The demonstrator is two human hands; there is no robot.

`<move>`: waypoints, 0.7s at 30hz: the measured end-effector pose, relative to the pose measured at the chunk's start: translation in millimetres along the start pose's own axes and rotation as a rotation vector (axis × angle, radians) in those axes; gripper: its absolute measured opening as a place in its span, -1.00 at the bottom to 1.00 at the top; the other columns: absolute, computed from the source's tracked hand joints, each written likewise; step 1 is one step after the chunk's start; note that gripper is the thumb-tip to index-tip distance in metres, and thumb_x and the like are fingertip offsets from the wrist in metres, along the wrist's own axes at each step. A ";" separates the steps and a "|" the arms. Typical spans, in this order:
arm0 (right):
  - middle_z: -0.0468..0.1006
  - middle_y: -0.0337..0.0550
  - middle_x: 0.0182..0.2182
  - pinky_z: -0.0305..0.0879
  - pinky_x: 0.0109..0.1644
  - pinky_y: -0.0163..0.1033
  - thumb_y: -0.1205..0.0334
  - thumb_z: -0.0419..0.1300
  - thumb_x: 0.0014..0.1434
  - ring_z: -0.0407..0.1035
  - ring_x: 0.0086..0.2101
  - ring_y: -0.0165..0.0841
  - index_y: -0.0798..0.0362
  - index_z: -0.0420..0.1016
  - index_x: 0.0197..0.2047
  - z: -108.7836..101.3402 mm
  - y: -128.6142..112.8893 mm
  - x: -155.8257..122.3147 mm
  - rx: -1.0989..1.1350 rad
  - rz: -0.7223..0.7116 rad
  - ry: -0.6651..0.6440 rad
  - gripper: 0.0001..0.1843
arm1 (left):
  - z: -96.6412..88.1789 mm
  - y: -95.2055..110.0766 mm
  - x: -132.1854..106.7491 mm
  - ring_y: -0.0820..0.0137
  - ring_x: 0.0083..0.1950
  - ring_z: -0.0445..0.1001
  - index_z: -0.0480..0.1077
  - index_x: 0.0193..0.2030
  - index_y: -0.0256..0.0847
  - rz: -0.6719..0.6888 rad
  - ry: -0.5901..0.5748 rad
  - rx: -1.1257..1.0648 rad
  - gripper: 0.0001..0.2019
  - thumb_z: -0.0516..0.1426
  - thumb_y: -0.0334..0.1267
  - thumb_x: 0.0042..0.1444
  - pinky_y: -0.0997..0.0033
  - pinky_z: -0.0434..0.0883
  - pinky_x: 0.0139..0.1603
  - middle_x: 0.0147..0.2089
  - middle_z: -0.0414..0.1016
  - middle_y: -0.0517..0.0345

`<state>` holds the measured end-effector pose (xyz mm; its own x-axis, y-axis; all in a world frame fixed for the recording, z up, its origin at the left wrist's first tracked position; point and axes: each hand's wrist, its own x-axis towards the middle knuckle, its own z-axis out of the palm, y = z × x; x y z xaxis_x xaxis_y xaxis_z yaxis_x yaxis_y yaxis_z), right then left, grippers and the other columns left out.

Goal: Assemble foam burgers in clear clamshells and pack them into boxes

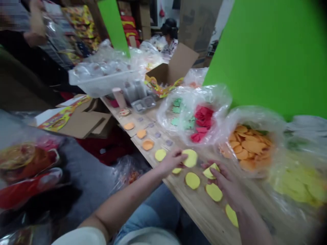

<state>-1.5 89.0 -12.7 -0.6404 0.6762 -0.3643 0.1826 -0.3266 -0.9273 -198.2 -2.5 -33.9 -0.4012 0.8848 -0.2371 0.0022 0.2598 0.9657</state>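
Between the fingers of my left hand (174, 160) is a flat yellow disc (190, 158), held just above the wooden table (189, 207). My right hand (226, 182) grips a few yellow pieces (211, 171), stacked or folded together. Below and around both hands lies a row of yellow discs, among them one disc (192, 180) and another disc (214, 192). Farther along the row are orange discs (148, 145), with small grey-purple pieces (169, 143) beside them. My left forearm hides part of one yellow disc.
Clear bags along the table's far side hold orange discs (251, 146), yellow pieces (298, 183), red pieces (203, 117) and green pieces (176, 110). An open printed box (163, 81) and a plastic tub (102, 83) stand behind. Flattened cartons (76, 120) lie left. Other people are nearby.
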 end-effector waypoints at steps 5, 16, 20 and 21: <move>0.41 -0.18 -0.05 0.39 -0.23 -0.24 0.03 0.23 0.02 0.39 -0.20 -0.31 -0.11 0.26 0.02 47.3 8.6 16.8 0.068 0.074 -0.075 -0.51 | -151.5 -34.7 7.7 0.36 -0.30 0.40 0.33 -0.22 -0.23 0.013 0.287 0.375 -0.75 0.09 -0.14 0.00 0.39 0.36 -0.30 -0.37 0.40 0.15; 0.31 -0.39 -0.59 -0.02 -0.69 -0.49 -0.03 0.21 0.01 0.13 -0.64 -0.57 0.03 0.29 -0.34 100.8 0.4 44.7 -0.164 0.132 -0.073 -0.68 | -175.8 -49.2 14.3 0.16 0.07 0.28 0.35 -0.03 -0.12 0.239 0.256 0.873 -0.66 0.11 -0.16 0.03 0.17 0.22 0.06 0.02 0.34 0.01; 0.25 -0.40 -0.58 -0.07 -0.67 -0.49 -0.06 0.18 0.02 0.11 -0.61 -0.57 0.02 0.29 -0.31 114.5 -4.0 53.4 -0.138 0.083 -0.050 -0.67 | -172.9 -60.6 -5.2 0.13 0.24 0.13 0.28 0.08 -0.15 0.454 0.201 1.171 -0.57 0.00 0.00 0.13 0.00 -0.04 0.24 0.12 0.34 -0.01; 0.26 -0.39 -0.57 -0.04 -0.65 -0.49 -0.06 0.17 0.03 0.12 -0.60 -0.55 0.02 0.29 -0.31 116.6 -3.5 54.9 -0.134 0.066 -0.057 -0.67 | -172.5 -63.8 -8.9 0.14 0.26 0.12 0.27 0.10 -0.16 0.488 0.175 1.205 -0.56 -0.02 0.01 0.15 -0.01 -0.11 0.27 0.15 0.32 -0.01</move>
<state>-124.3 50.2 -19.4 -0.6645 0.6164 -0.4226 0.3208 -0.2754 -0.9062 -352.8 -93.7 -75.1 -0.2394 0.9474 0.2125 0.9553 0.1908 0.2256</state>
